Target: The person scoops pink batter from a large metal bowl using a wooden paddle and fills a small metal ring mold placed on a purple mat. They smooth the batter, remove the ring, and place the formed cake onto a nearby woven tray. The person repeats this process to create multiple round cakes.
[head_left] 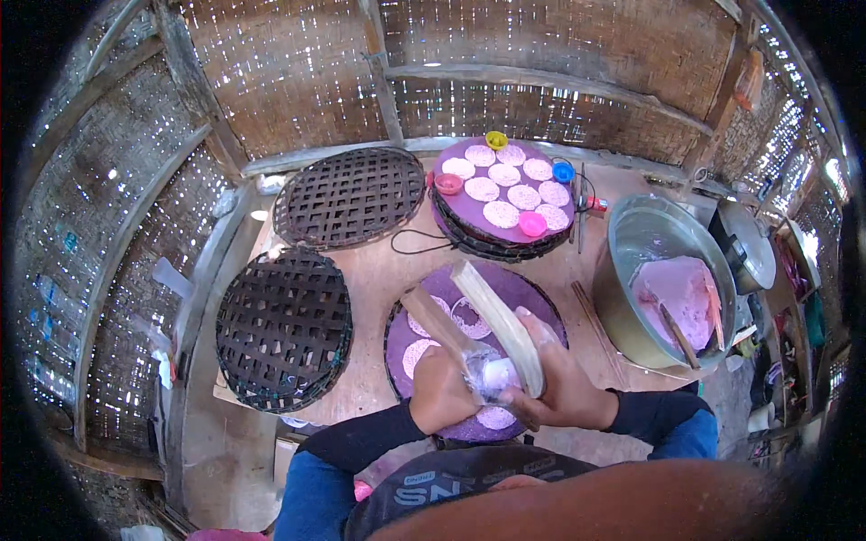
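My left hand (442, 389) grips one flat wooden board (435, 317) and my right hand (561, 383) grips the other (498, 323). The two boards meet in a V near my hands, with a piece of clear plastic and a pale lump of dough (496, 371) between them. Both hands hover over a round woven tray covered in purple cloth (528, 293), which carries several thin pale discs (470, 317).
A second purple-covered tray (469, 206) farther back holds several discs and small coloured cups. Two empty dark woven trays (348, 196), (285, 328) lie to the left. A metal basin (640, 236) with pink dough and a wooden stick stands at the right. Woven bamboo walls surround.
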`<state>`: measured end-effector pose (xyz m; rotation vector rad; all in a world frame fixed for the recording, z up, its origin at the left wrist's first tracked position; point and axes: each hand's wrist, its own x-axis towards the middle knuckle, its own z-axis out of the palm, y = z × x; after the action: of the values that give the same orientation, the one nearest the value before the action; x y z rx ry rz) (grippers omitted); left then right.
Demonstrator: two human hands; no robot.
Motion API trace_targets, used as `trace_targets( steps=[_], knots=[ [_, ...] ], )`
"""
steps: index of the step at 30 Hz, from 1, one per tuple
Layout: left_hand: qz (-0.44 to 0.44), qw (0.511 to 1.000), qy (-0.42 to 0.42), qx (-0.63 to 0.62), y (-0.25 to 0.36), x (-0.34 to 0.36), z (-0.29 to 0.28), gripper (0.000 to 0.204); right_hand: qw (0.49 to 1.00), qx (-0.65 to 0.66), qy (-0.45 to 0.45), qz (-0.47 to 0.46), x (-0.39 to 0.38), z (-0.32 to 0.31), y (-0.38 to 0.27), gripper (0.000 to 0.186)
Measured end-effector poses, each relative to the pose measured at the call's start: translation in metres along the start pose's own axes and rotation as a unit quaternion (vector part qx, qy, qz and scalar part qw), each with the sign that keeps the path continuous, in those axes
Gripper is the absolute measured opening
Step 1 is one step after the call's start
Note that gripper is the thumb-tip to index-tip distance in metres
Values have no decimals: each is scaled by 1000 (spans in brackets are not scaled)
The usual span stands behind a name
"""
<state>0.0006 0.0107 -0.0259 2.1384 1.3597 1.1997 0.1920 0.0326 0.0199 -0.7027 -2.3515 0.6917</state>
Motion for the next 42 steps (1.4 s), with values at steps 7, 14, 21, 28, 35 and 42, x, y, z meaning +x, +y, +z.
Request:
trace_targets(
  steps=[7, 14, 21, 28, 35, 42],
  knots=[
    [-63, 994, -77, -44, -62, 73, -5, 60, 781, 470, -170, 374, 30, -39, 69, 91],
    [77, 683, -26, -725, -109, 170, -44, 87, 768, 498, -199, 351, 42, -61, 91, 78],
    [32, 480, -95, -871, -142, 166, 1, 67, 691, 531, -227, 435, 47, -54, 122, 76],
    [24, 468, -75, -880, -175, 154, 37, 34, 739, 427, -255, 455, 50, -50, 135, 69],
    [16, 464, -39, -885, -198, 139, 56, 29, 724, 424, -275, 470, 43, -30, 156, 77],
    [56, 423, -70, -902, -211, 140, 49, 26, 790, 344, -233, 451, 45, -16, 172, 71]
  ],
)
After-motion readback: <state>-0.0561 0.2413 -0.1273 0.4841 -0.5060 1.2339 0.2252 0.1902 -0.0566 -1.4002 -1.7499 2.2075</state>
